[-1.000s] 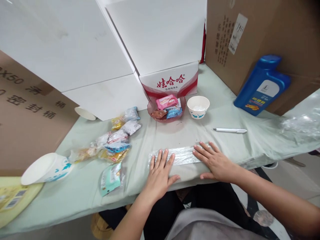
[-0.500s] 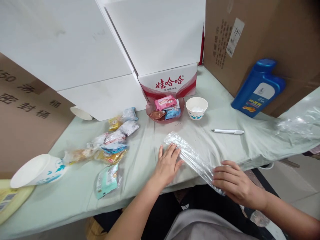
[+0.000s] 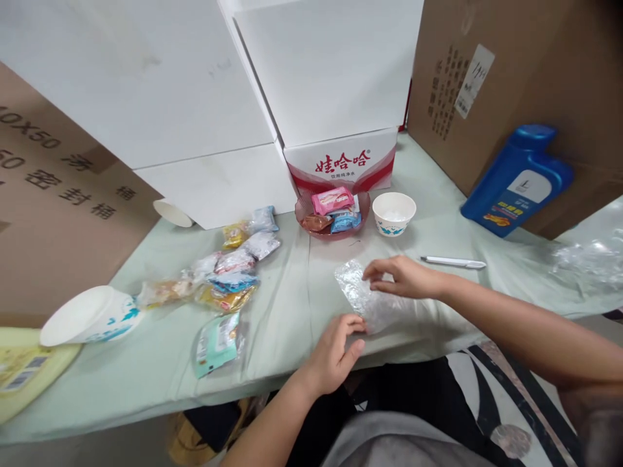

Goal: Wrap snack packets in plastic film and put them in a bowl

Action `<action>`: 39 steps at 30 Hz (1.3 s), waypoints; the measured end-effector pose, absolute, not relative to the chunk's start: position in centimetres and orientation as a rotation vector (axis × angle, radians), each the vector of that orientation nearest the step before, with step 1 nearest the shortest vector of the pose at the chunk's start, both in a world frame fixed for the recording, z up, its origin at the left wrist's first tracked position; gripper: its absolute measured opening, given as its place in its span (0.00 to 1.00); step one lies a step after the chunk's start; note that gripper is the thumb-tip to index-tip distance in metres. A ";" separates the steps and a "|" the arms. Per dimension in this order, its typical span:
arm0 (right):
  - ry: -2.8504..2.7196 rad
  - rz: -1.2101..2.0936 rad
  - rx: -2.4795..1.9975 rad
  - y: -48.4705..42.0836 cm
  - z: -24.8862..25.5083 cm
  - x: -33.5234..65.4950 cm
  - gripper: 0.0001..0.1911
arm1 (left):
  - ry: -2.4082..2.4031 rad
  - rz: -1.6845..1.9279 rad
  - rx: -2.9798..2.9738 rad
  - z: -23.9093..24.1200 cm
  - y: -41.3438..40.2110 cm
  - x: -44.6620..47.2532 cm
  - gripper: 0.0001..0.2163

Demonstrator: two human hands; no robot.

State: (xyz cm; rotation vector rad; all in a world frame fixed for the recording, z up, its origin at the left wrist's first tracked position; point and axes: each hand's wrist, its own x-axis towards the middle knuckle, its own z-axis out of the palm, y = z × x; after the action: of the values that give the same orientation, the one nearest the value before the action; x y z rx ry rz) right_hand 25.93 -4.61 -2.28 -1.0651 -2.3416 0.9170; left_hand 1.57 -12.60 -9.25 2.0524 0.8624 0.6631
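A clear crinkled plastic film or bag (image 3: 351,283) lies folded near the table's front edge; I cannot tell which of the two it is. My left hand (image 3: 335,355) rests at its lower left edge, fingertips touching the plastic and thumb held apart. Over its upper part is my right hand (image 3: 406,277), with bent fingers and a gap between them and the thumb. Whether those fingertips press on the plastic is hard to tell. Part of the plastic is hidden beneath the right hand and wrist.
Behind stand a pink glass bowl (image 3: 304,227) of wrapped snacks and a paper cup (image 3: 394,224). A pen (image 3: 452,262) and blue bottle (image 3: 518,185) are on the right. Several snack packets (image 3: 228,279), a teal pouch (image 3: 218,347) and a tipped paper tub (image 3: 111,318) lie left.
My right hand has moved up and left, from the plastic's lower end to above its upper part. The long strip now lies shorter and wider. My left hand has slid down along its edge.
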 end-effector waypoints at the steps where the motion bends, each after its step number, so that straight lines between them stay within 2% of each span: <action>1: -2.328 0.913 -1.084 -3.0 -2.8 25.3 0.11 | 0.889 0.673 1.971 -9.4 -12.6 1.5 0.12; 5: -2.333 0.899 -1.101 0.9 -5.2 22.6 0.12 | 0.920 0.675 1.925 -9.3 -12.5 1.6 0.08; 9: -2.359 0.808 -1.109 1.6 -6.6 20.5 0.10 | 0.912 0.692 2.015 -8.7 -12.2 1.8 0.09; 16: -2.255 0.744 -1.093 2.2 -8.0 18.4 0.03 | 0.976 0.702 2.055 -8.9 -11.8 1.6 0.11; 22: -2.307 0.695 -1.040 2.8 -8.1 16.8 0.04 | 1.051 0.726 2.032 -9.0 -11.6 1.7 0.10; 25: -2.489 0.517 -1.002 2.8 -8.3 16.1 0.05 | 1.062 0.741 2.019 -9.1 -11.6 1.7 0.10; 28: -2.601 0.251 -0.986 2.8 -8.8 15.5 0.12 | 1.071 0.747 2.011 -9.2 -11.7 1.8 0.09; 31: -2.646 0.141 -1.033 2.6 -8.9 15.3 0.18 | 1.077 0.736 2.009 -9.0 -11.8 2.0 0.09; 35: -2.704 0.135 -1.174 2.2 -8.1 16.3 0.10 | 1.064 0.702 1.984 -8.6 -12.1 2.0 0.08; 39: -2.519 0.079 -1.448 1.6 -7.4 19.5 0.10 | 1.051 0.744 1.952 -8.1 -12.3 1.5 0.07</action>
State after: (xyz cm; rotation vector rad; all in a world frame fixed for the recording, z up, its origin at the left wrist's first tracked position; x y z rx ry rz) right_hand 19.53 1.62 -7.36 -1.4482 -2.5185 0.0789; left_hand 1.48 -12.32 -8.06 1.9519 1.0507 0.7445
